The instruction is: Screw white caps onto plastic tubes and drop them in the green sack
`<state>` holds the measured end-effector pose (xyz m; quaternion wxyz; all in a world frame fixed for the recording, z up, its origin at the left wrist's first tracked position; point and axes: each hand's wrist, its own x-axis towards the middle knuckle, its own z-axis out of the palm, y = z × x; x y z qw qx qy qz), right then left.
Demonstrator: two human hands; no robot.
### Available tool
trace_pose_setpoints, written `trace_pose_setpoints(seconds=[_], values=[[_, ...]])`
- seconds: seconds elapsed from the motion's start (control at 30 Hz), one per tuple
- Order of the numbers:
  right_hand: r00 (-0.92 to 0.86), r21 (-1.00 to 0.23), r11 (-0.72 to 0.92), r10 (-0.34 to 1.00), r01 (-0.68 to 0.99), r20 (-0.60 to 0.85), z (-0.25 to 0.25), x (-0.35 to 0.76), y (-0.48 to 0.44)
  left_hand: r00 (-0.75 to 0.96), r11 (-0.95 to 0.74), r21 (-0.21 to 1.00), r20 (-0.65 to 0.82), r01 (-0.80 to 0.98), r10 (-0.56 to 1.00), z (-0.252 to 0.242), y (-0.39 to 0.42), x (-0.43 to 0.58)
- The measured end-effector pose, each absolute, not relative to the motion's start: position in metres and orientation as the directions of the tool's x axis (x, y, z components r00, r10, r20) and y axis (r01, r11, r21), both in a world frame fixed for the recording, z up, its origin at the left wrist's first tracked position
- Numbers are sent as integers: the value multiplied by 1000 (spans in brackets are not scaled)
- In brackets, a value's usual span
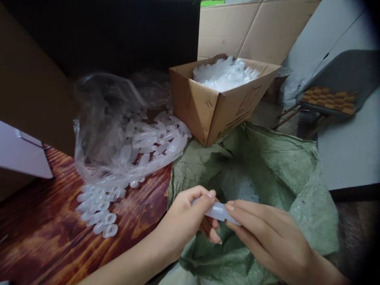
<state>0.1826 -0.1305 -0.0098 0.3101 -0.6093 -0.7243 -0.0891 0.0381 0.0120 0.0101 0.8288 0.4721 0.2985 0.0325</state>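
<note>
Between my two hands is a small translucent plastic bottle [216, 211], lying sideways over the mouth of a green woven sack [267, 158]. My left hand [196, 209] is closed round its left end, thumb on top. The fingers of my right hand [267, 229] pinch its right end, where a seam shows, perhaps the edge of a cap. Whitish pieces lie dimly inside the sack. On the wooden table to the left, small translucent caps [97, 208] form a loose pile. Behind them, a clear plastic bag [101, 130] spills several translucent tapered pieces [148, 138].
A cardboard box [192, 103] heaped with whitish plastic pieces [227, 75] stands at the back, beside the sack. Larger cardboard sheets [228, 27] rise behind it. To the right is a grey chair [350, 83] with a checkered seat. A pale panel [23, 152] juts in at the left.
</note>
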Motion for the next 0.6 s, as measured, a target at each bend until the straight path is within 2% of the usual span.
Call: trace_pose_setpoints(seconds=[0.07, 0.13, 0.2, 0.23, 0.3, 0.37, 0.43, 0.5, 0.53, 0.6], values=[[54, -412, 171, 876, 895, 480, -5, 180, -126, 831, 441, 876, -385, 194, 400, 9, 11, 37], [153, -589, 86, 927, 804, 344, -1, 177, -124, 834, 308, 932, -321, 193, 448, 8, 11, 36], [194, -648, 41, 938, 760, 288, -1, 177, -126, 824, 217, 950, -304, 224, 478, 6, 11, 34], [188, -618, 58, 927, 784, 325, -2, 178, -128, 815, 197, 951, -307, 239, 492, 5, 12, 33], [57, -449, 177, 886, 876, 460, -5, 182, -133, 805, 181, 951, -309, 251, 507, 4, 14, 32], [-117, -304, 283, 877, 910, 465, -9, 188, -137, 800, 158, 955, -297, 252, 521, 5, 16, 31], [-142, -313, 255, 929, 915, 343, -10, 193, -139, 791, 157, 955, -297, 252, 535, 6, 18, 31], [-48, -355, 150, 959, 923, 281, -7, 195, -138, 776, 174, 948, -319, 268, 544, 7, 18, 32], [-29, -348, 142, 950, 927, 312, -5, 194, -137, 775, 190, 944, -331, 271, 538, 8, 18, 32], [-78, -257, 213, 889, 942, 451, -1, 190, -134, 778, 233, 933, -358, 274, 517, 8, 16, 35]])
